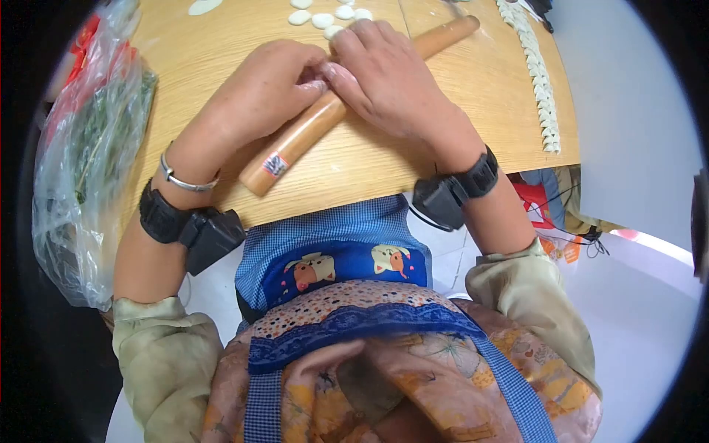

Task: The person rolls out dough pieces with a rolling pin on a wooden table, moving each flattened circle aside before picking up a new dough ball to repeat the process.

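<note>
A wooden rolling pin (317, 119) lies slantwise near the table's front edge, with a small label by its near end. Above its middle my left hand (273, 85) and my right hand (388, 81) meet, thumbs close together. The fingers of both hands are curled inward and look dusted with white flour. Whatever lies between them is hidden by the hands. Just beyond my knuckles are several flat round pieces of dough (323, 21). A larger flat dough piece (204, 7) sits farther left at the top edge.
A long row of overlapping white dough pieces (538, 74) runs along the right side of the wooden table (199, 70). On the left, a clear plastic bag (92, 148) with leafy greens hangs over the table's edge. A pale panel (628, 111) stands at right.
</note>
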Demonstrator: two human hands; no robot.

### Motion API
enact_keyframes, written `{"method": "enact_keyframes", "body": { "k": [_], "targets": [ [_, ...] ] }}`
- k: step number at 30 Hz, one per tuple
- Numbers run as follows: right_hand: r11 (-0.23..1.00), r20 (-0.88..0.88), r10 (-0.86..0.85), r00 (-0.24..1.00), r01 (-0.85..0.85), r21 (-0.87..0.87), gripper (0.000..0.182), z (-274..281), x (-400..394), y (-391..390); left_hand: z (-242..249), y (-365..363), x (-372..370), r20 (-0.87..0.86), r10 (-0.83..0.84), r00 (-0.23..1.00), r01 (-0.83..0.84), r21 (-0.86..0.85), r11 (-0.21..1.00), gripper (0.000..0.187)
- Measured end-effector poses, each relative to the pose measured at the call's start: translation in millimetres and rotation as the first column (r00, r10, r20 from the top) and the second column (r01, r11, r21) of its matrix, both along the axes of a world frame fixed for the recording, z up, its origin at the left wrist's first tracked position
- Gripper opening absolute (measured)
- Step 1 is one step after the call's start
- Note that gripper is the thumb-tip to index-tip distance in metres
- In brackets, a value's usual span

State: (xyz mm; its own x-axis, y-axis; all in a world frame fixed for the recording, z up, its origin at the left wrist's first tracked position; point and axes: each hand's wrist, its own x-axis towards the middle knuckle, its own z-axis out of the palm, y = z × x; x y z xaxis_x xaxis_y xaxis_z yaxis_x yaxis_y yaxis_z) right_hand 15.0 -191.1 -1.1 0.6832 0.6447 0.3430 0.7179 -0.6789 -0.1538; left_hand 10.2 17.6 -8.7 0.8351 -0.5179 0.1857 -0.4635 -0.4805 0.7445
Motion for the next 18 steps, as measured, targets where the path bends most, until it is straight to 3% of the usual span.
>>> {"method": "enact_keyframes", "body": {
  "k": [6, 9, 12, 18],
  "targets": [
    [1.000, 0.006, -0.016, 1.000, 0.016, 0.026, 0.037, 1, -26, -17, 9, 0, 1, -0.114, -0.001, 0.993, 0.007, 0.053, 0.999, 0.020],
    [1.000, -0.005, -0.012, 1.000, 0.012, -0.009, 0.050, -1, -60, -43, 3, 0, -1, 0.020, -0.032, 0.999, 0.031, 0.051, 0.998, 0.016],
    [0.988, -0.068, -0.135, 0.988, 0.129, -0.087, 0.059, 2, -86, -54, 4, -1, -2, 0.013, -0.024, 1.000, 0.023, 0.038, 0.999, 0.017],
    [0.991, 0.023, -0.108, 0.994, 0.110, -0.080, 0.058, 3, -74, -43, 5, -2, -3, -0.082, -0.013, 0.997, 0.015, 0.017, 1.000, 0.019]
  ]
}}
